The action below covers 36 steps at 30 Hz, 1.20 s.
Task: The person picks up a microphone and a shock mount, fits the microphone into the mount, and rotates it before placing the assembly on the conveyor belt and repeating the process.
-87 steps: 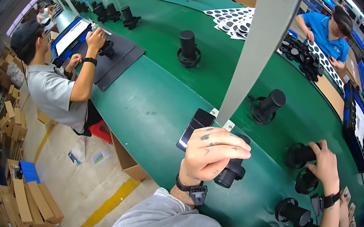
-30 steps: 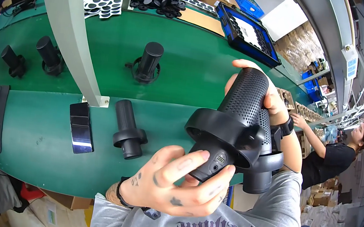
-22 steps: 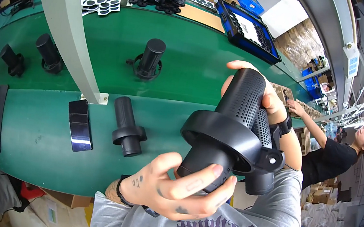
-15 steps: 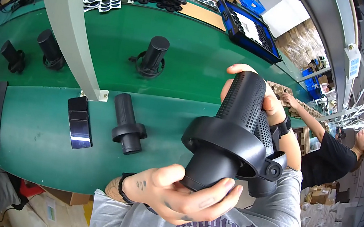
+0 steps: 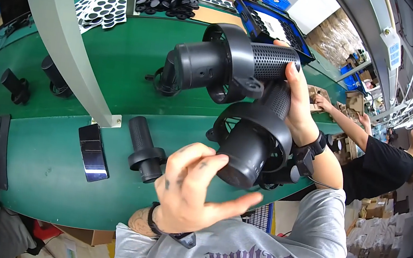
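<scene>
My right hand point(image 5: 300, 110) grips two black microphones by their perforated grilles. The upper microphone point(image 5: 199, 66) lies nearly level, its ring mount around the body and small sockets showing on its base. Below it the lower microphone point(image 5: 246, 152) tilts down, base toward me, also inside a ring mount. My left hand point(image 5: 184, 196) is beside that base, thumb and fingers apart; a fingertip is at the base's edge, and whether it touches cannot be told. Part of my right fingers is hidden behind the grilles. On the bench left of my hands lies another microphone point(image 5: 143, 144) with its ring.
A dark phone point(image 5: 92, 153) lies by a metal post point(image 5: 73, 33). Several more microphones point(image 5: 15, 85) stand on the green surface beyond. Farther back are a pile of black round parts point(image 5: 168, 4), dotted sheets point(image 5: 108, 9) and a blue-black crate point(image 5: 267, 25). People work nearby.
The held microphones have swung up and left, turning their bases toward the left. My left hand has let go of a microphone base and its fingers have spread.
</scene>
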{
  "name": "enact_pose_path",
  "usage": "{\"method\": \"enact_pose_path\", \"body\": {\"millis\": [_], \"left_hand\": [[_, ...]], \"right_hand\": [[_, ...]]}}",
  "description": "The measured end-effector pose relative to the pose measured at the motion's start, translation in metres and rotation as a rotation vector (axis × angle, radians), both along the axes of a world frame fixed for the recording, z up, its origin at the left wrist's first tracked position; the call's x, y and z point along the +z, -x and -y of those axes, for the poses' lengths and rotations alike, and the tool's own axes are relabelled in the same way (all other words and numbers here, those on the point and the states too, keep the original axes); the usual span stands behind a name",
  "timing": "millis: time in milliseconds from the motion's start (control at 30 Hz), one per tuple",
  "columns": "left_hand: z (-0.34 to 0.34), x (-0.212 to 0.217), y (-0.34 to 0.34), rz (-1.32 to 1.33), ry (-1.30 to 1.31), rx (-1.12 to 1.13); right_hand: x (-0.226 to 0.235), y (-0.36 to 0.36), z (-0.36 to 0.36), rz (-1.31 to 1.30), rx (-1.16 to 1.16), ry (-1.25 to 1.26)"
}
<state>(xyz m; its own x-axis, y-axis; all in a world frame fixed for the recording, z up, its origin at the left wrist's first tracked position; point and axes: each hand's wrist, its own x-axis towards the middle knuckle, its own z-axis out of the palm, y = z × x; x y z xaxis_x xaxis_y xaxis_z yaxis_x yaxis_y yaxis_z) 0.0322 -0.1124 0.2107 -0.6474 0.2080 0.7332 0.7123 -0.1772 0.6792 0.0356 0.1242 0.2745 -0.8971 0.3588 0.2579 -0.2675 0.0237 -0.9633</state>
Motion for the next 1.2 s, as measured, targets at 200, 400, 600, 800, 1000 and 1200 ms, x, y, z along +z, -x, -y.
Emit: {"method": "enact_pose_path", "body": {"millis": [200, 400, 600, 800, 1000, 1200], "left_hand": [[0.004, 0.001, -0.001, -0.206, 0.006, 0.072], [0.005, 0.003, -0.002, -0.336, 0.034, 0.052], [0.011, 0.016, 0.001, -0.583, 0.112, 0.04], [0.008, 0.004, 0.006, -0.85, 0.113, 0.005], [0.007, 0.004, -0.003, -0.74, 0.116, -0.011], [0.008, 0.004, -0.006, -0.761, 0.071, -0.036]], "right_hand": [[-0.001, -0.004, 0.007, -0.062, 0.061, 0.052], [-0.002, -0.004, 0.013, -0.032, -0.006, 0.14], [0.0, -0.011, 0.007, 0.084, -0.038, 0.313], [0.002, -0.02, 0.008, 0.139, -0.001, 0.372], [-0.017, -0.02, 0.002, 0.205, -0.032, 0.508], [-0.015, -0.032, -0.003, -0.007, 0.345, 0.577]]}}
